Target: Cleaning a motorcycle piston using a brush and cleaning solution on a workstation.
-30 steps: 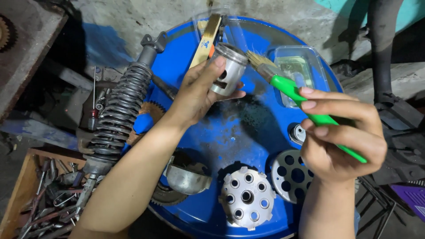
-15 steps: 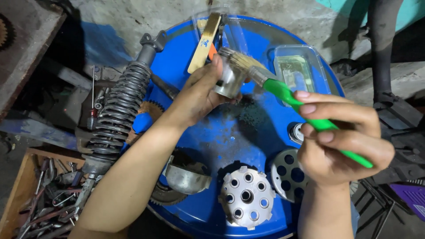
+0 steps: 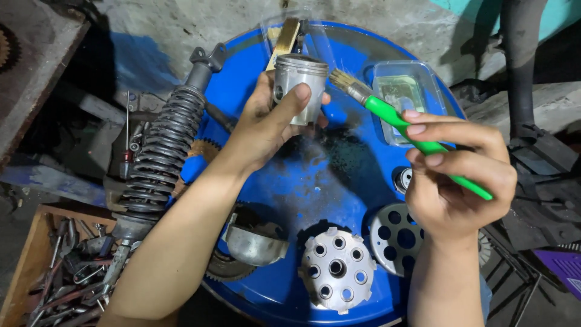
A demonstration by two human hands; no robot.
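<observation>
1. Since the earlier frame, the brush (image 3: 387,115) has drawn back off the piston (image 3: 299,88); bristles now sit just beside its right side.
2. Head view: left hand (image 3: 266,130) wraps closed around the piston, held upright above the blue drum (image 3: 315,181).
3. Right hand (image 3: 457,181) pinches the brush's green handle.
4. A clutch hub (image 3: 336,269) and shock absorber (image 3: 163,151) lie nearby.

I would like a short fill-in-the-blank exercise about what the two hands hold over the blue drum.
1. The left hand holds a metal ____ upright.
2. The right hand holds a brush with a ____ handle.
3. The brush bristles point toward the piston, over the blue ____.
4. A coiled shock absorber lies to the ____ of the left hand.

Missing words: piston; green; drum; left
</observation>
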